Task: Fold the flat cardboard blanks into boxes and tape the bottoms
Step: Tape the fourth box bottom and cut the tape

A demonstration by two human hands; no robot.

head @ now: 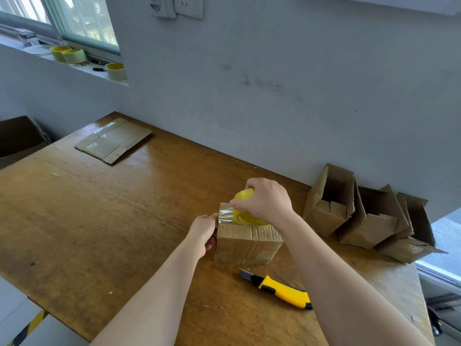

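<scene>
Cardboard box [247, 242], folded up and standing bottom-side up, sits on a worn wooden table [99, 221] pushed against a scuffed grey wall [274, 83]. Flat cardboard blanks [113, 140] lie stacked at the table's far left corner, well apart from the box. Three finished boxes [369, 216] lean on their sides against the wall at the right. A yellow utility knife [279, 288] lies just in front of the box. Spare tape rolls [72, 57] stand on the window sill, and two wall sockets [175, 6] are mounted above.

The left hand [203, 233] grips the box's left side, fingers curled around its edge. The right hand [264, 199] reaches from above, fingers clamped on a yellow-cored tape roll [245, 208] resting on the box top, with clear tape stretched over the top left edge. No writing can be read anywhere.
</scene>
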